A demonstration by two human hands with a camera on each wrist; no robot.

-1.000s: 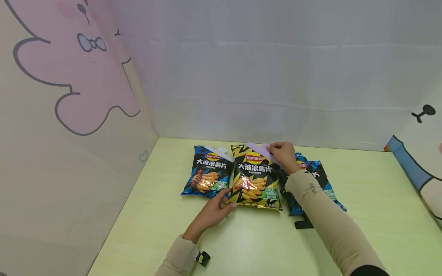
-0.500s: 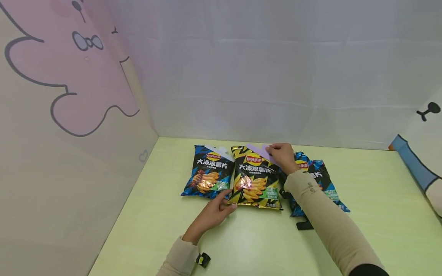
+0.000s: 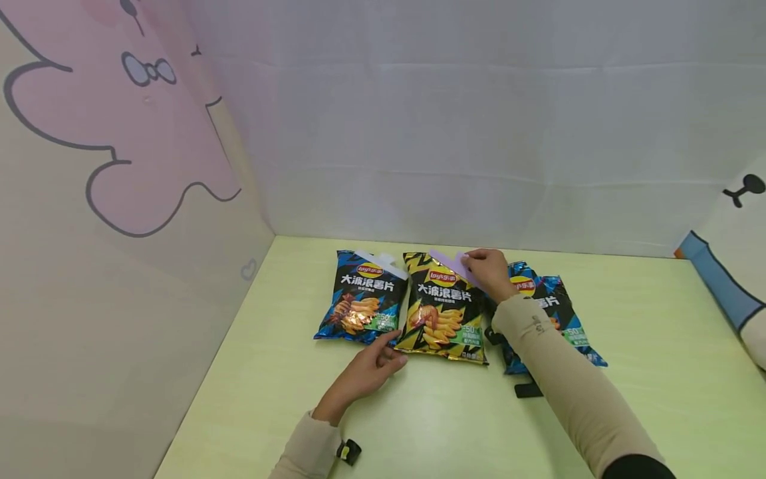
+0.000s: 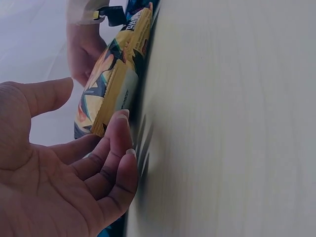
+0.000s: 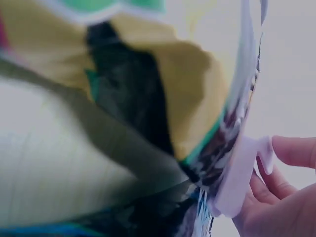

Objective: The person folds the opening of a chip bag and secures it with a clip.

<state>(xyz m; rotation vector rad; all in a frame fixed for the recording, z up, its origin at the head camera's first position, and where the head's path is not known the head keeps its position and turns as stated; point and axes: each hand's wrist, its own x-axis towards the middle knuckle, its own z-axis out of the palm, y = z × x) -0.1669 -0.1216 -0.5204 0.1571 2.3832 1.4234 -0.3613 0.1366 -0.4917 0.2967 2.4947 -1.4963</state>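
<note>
A yellow-and-black Lay's chip bag (image 3: 443,313) lies face up in the middle of the table. Across its upper right corner sits a light purple bag clip (image 3: 443,258). My right hand (image 3: 489,271) pinches the tab of that clip; in the right wrist view the thumb is on one side of the clip (image 5: 236,185) and the fingers on the other. At the bag's lower left corner rests my left hand (image 3: 366,372). Its fingers touch the bag's end seal (image 4: 109,98) in the left wrist view, loosely bent, with the thumb held apart.
To the left lies a blue chip bag (image 3: 362,303) with a whitish clip (image 3: 382,263) across its upper right corner. Two more blue bags (image 3: 565,313) overlap at the right, partly behind my right arm. Below them is a black flat object (image 3: 528,390). A curtain-like wall backs the table.
The yellow bag has shifted very slightly and its glare has faded. My left hand has drawn back a little to the left. My right hand stays on the purple clip.
</note>
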